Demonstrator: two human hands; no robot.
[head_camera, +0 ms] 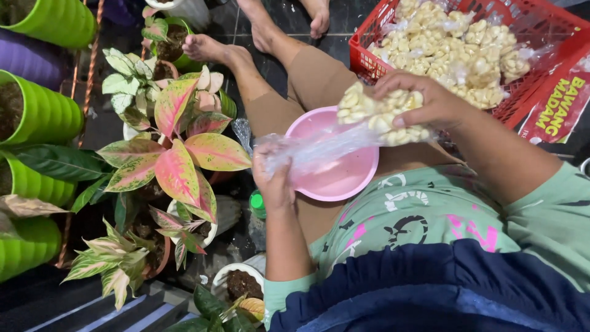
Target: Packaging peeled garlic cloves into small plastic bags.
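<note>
Right hand (424, 101): grips clear plastic bag of peeled garlic cloves (378, 114)
Left hand (273, 181): pinches bag's twisted tail
Below: round pink plastic bowl (338, 175) on lap

One pink bowl (335, 175), one red crate (369, 58), four green pots (43, 114), two hands.

A clear plastic bag (381, 114) of pale peeled cloves is held at centre, above a pink bowl (335, 166). More filled clear bags (455, 49) lie heaped in the red crate (369, 61) at far right. A red label (560, 104) with yellow lettering lies just right of the crate.
</note>
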